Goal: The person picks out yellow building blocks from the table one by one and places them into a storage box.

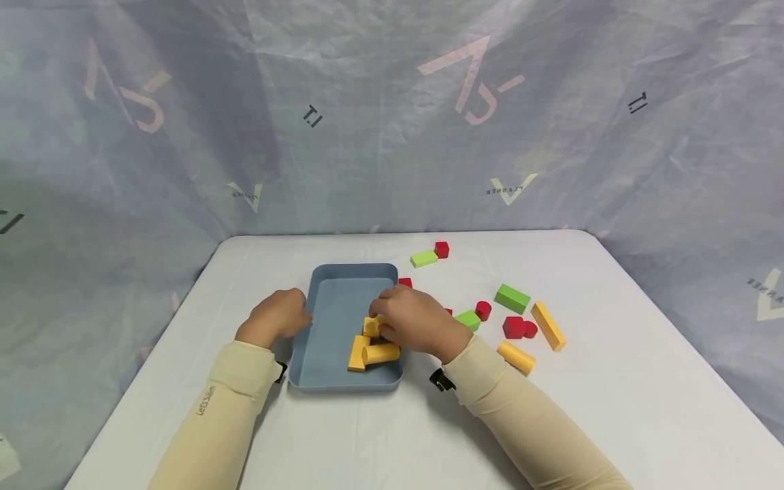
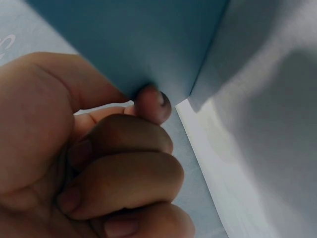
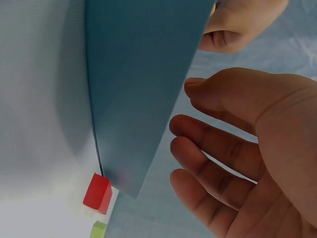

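Note:
My left hand (image 1: 275, 318) pinches the left rim of a blue-grey tray (image 1: 335, 306) between thumb and index finger. The left wrist view shows its other fingers curled under, beside the tray wall (image 2: 143, 44). Over the tray's right side is my right hand (image 1: 422, 323), fingers loosely bent. Nothing shows between its thumb and fingers in the right wrist view, where the hand (image 3: 247, 144) stands beside the tray's outer wall. Below its fingertips, inside the tray, lie a yellow cylinder (image 1: 381, 353), a flat yellow block (image 1: 358, 355) and another yellow block (image 1: 370, 327), partly hidden.
Right of the tray, a green block (image 1: 512, 299), a yellow cylinder (image 1: 516, 357), a long yellow block (image 1: 548, 327), a red cylinder (image 1: 483, 311) and a red block (image 1: 513, 327) lie on the white table (image 1: 625, 381). Behind them are a light green block (image 1: 424, 258) and a red cube (image 1: 442, 250).

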Available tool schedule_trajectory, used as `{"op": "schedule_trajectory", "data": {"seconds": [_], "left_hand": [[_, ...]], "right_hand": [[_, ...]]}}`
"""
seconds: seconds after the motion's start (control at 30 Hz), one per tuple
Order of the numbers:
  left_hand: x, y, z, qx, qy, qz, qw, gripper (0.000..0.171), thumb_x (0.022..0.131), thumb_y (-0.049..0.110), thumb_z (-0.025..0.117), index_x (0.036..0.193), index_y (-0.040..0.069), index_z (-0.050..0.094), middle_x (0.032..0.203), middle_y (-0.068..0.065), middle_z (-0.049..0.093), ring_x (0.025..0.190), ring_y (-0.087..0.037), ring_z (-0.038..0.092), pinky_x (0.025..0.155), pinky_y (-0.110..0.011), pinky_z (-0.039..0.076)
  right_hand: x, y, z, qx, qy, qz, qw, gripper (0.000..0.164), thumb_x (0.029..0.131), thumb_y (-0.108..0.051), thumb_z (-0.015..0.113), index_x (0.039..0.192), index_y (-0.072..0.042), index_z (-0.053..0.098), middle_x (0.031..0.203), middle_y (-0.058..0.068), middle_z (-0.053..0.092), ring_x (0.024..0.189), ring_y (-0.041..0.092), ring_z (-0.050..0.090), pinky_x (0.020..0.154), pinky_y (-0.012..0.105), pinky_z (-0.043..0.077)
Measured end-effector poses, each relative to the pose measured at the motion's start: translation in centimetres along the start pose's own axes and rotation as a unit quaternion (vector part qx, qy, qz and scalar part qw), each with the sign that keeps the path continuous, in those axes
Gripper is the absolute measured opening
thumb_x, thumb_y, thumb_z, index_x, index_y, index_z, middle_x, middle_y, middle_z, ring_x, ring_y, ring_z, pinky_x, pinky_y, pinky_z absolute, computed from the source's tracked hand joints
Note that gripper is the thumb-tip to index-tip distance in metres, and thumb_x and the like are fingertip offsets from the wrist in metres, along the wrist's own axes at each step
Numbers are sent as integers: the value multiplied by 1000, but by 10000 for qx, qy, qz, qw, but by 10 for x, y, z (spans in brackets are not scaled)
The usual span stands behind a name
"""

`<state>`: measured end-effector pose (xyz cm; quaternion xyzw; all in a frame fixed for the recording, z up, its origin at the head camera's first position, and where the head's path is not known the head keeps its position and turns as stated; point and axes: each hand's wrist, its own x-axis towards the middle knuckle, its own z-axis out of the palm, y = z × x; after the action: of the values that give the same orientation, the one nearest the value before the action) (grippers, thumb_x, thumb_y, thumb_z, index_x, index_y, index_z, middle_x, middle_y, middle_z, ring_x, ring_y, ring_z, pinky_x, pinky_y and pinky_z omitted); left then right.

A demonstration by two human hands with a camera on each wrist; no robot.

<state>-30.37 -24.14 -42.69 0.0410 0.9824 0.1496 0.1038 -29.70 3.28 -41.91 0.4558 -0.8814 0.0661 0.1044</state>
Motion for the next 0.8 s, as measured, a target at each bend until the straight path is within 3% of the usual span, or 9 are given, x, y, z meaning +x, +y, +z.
{"op": "schedule_trajectory", "data": {"seconds": [0.57,0.8], "left_hand": [[-3,2,0,-54,-9,-88,9999,13,88,18,54,84,6,59,67,-8,53,59,-22,49,50,-37,40],[-3,2,0,-95,-2,-1,10000,13,88,17,54,86,6,60,67,-7,53,59,-21,49,49,-36,40]], "right_hand": [[-5,-1,-12,-88,160,82,9998,21,82,-22,72,102,-18,70,98,-5,62,86,8,51,71,26,51],[-9,-1,-16,-183,218,105,9995,19,82,-23,71,100,-19,70,94,-6,61,80,6,50,66,25,50]]}}
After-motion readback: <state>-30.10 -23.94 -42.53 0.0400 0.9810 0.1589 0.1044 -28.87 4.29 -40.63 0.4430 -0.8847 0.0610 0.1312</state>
